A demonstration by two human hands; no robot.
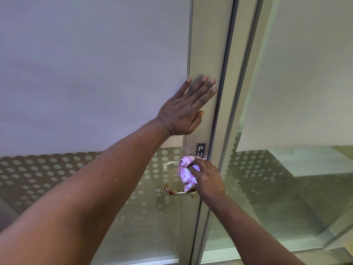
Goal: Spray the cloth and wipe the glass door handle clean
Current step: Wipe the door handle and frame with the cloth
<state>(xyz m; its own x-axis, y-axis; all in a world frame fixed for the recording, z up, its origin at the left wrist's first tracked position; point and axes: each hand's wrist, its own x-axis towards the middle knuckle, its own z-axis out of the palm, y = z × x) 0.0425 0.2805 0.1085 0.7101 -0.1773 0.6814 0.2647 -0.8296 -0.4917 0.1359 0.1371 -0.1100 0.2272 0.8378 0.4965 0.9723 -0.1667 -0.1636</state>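
Note:
A glass door with a grey metal stile (pixel 205 54) fills the view. My left hand (pixel 186 109) lies flat on the stile, fingers spread, above the handle. My right hand (pixel 207 179) holds a bunched pink and white checked cloth (pixel 186 173) against the stile just above the shiny metal lever handle (pixel 176 191). The lever juts left from under the cloth, and its base is hidden by cloth and hand. No spray bottle is in view.
A dark sign (pixel 201 151) with the letters "PU" sits on the stile above the cloth. The glass has a frosted upper panel (pixel 86 73) and a dotted band (pixel 47 175) lower down. A second glass panel (pixel 296 92) stands to the right.

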